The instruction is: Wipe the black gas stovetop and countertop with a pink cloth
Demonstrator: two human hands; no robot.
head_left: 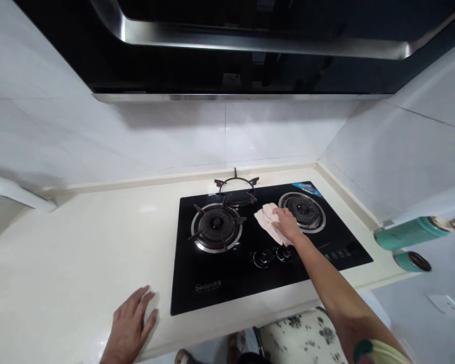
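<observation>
On the black glass gas stove (231,283), my right hand (286,225) presses a pale pink cloth (268,220) between the two burners, just above the control knobs (266,257). Its fingers are bent over the cloth. My left hand (131,323) rests on the white countertop (98,253) left of the stove, fingers apart and nothing in it. The left burner (215,227) carries a pan support. The right burner (302,211) has none on it; a loose pan support (235,188) leans at the stove's back edge.
A dark range hood (231,71) hangs low over the stove. At the right counter edge are a teal bottle (409,233) and a smaller teal container (411,262). A white curved object (18,193) lies at the far left. Below the counter is a flower-patterned fabric (303,338).
</observation>
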